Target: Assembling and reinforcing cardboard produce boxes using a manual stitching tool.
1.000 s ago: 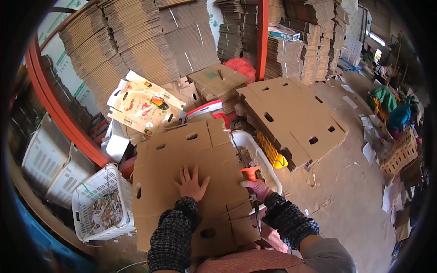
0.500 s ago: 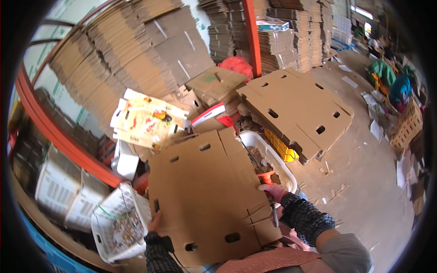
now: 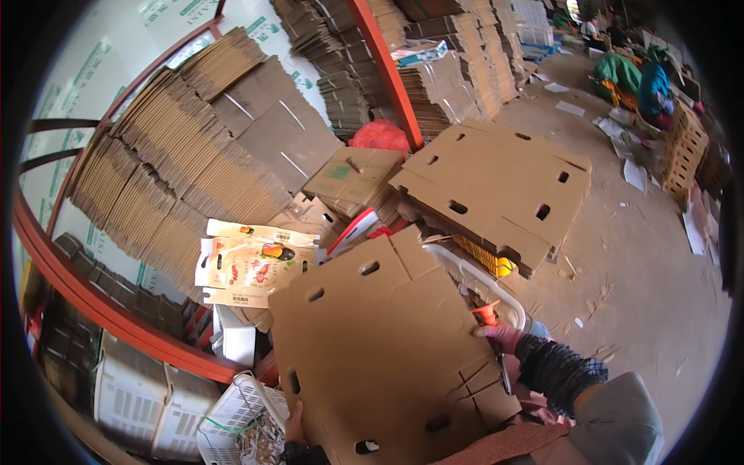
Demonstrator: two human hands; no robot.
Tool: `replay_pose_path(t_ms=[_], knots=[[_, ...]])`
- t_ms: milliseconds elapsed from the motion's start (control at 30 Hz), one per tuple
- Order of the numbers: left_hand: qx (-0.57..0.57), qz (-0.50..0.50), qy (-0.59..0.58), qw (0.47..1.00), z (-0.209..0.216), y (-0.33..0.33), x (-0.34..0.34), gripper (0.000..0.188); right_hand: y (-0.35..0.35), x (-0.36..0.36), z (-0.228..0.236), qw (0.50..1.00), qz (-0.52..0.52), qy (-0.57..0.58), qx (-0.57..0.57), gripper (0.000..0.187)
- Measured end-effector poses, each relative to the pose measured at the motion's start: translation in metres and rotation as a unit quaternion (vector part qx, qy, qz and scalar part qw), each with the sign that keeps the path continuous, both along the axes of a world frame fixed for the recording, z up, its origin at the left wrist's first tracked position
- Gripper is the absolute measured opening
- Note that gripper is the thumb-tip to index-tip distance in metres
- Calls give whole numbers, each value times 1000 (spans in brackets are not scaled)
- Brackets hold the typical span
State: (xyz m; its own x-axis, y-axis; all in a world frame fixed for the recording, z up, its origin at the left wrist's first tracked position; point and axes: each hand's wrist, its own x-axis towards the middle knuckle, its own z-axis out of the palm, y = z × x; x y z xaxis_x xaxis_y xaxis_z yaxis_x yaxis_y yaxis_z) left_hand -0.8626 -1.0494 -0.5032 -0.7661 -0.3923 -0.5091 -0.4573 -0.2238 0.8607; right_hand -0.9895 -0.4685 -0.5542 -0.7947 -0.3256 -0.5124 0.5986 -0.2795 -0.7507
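A large flat die-cut cardboard sheet with oval hand holes lies tilted in front of me and fills the lower middle. My left hand grips its left edge, with most of the fingers hidden beneath. At the right edge, my right hand, in a pink glove, is closed against the board. An orange flared handle sticks up from that fist, and a narrow metal part shows below it. The tool's exact kind cannot be made out. Dark patterned sleeve covers protect both forearms.
Beyond the sheet, more flat cardboard rests over a yellow crate and a white tub. A printed carton blank lies left. A white basket holds scraps. Tall cardboard stacks stand behind a red rack.
The view has turned, so the sheet and both hands sit lower and farther right in it. Both hands keep their hold on the sheet's edges.
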Motion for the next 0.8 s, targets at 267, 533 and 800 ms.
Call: replay_pose_path(t_ms=[267,533,800], knots=[[-767,-202,-81,603,37,73,-115,78,0,14,23,988,-97,-9,121,41],[-597,-374,46,708,42,287,-122,83,26,-15,180,878,-292,337,177,15],[-664,-325,-15,673,7,286,-127,83,-41,-58,187,878,-200,401,168,18]])
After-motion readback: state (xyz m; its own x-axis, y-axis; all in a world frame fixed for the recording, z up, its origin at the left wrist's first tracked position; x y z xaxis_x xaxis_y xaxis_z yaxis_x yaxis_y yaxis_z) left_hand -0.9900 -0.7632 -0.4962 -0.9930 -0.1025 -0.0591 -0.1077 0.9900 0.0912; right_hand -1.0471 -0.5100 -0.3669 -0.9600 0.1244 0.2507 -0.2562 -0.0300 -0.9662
